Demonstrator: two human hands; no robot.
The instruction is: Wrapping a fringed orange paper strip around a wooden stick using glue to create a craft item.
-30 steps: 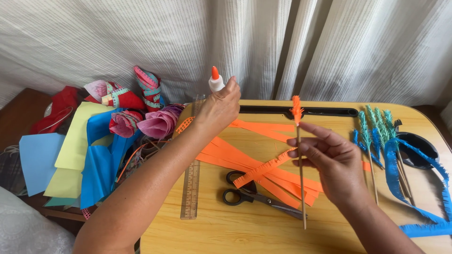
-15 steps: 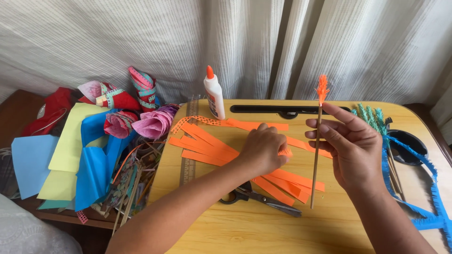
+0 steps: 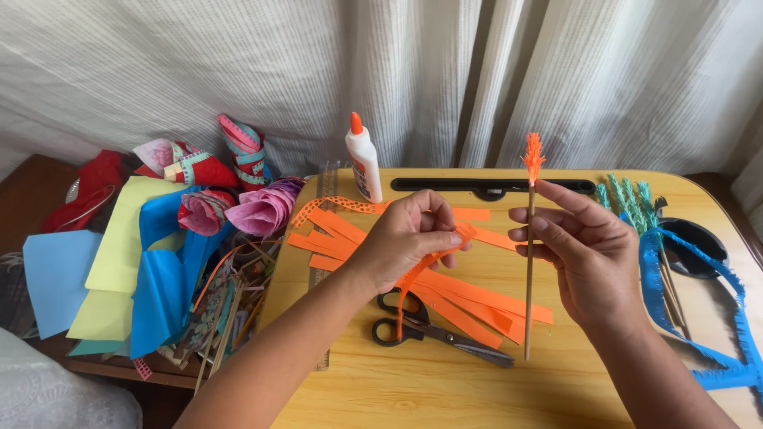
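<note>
Fingers (image 3: pixel 556 208) of right hand (image 3: pixel 588 254) pinch a thin wooden stick (image 3: pixel 528 278) upright, just below its orange fringed tip (image 3: pixel 532 155). Left hand (image 3: pixel 405 238) fingers nip a fringed orange paper strip (image 3: pixel 417 270) above the desk (image 3: pixel 477 381). Strip looks light, floppy, tearable; stick stiff, best held mid-shaft.

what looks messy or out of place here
Nothing is broken or spilled. The untidy part is the heap of coloured paper sheets and paper scraps hanging over the table's left edge. The scissors lie partly under the loose orange strips. The glue bottle stands upright, capped.
</note>
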